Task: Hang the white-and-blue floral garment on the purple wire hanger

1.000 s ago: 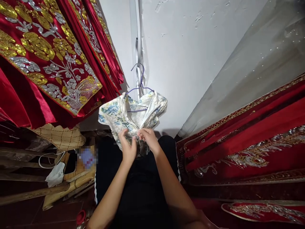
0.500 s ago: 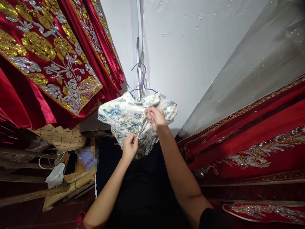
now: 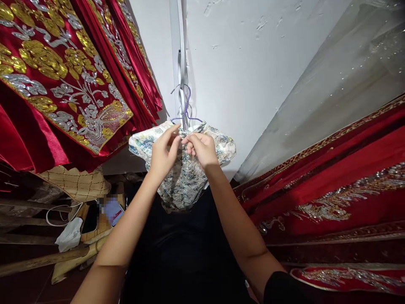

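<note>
A white floral top (image 3: pixel 182 181) with blue and yellow-green print hangs on a purple wire hanger (image 3: pixel 189 101) in front of me. At its neckline, my right hand (image 3: pixel 202 147) is closed in a pinch at the collar edge; its fingertips hide exactly what part lies between them. My left hand (image 3: pixel 164 150) is raised just beside it over the left of the neckline. Its thumb and fingers are apart, the thumb close to the right fingertips. Between and below the wrists the front of the top hangs down.
Red garments with gold and silver embroidery (image 3: pixel 63 71) hang at the left. To the right are a sheer sparkly white fabric (image 3: pixel 329 93) and a red beaded garment (image 3: pixel 316 185). A bamboo seat (image 3: pixel 72 253) at lower left bears a phone (image 3: pixel 90 219) and a white cable (image 3: pixel 52 221).
My left hand has let go of the lower front of the top and risen to the neckline. My right hand has moved slightly up and left to the collar.
</note>
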